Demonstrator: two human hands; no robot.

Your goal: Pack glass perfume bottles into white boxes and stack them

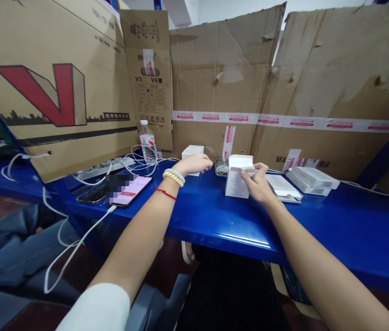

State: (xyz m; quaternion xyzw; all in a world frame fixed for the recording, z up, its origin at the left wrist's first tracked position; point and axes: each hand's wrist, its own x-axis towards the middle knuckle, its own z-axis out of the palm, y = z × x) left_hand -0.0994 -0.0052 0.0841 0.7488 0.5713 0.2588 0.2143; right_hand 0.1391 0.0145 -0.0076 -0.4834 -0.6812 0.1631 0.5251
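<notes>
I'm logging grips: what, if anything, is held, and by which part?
The right hand holds a white box by its upper right edge; left hand, unclear.

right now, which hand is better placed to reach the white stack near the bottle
Probably the left hand: it is closest to the stack, while the right hand holds an upright box.

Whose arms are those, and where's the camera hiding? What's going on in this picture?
No robot here, just a person! The camera is worn on their head, looking forward and down. The right hand holds an open white box. The left hand is by another white box; I can't tell whether it's touching. Also on the blue table are a phone with a lit screen, a water bottle, a glass jar and, further right, stacked flat boxes.
</notes>
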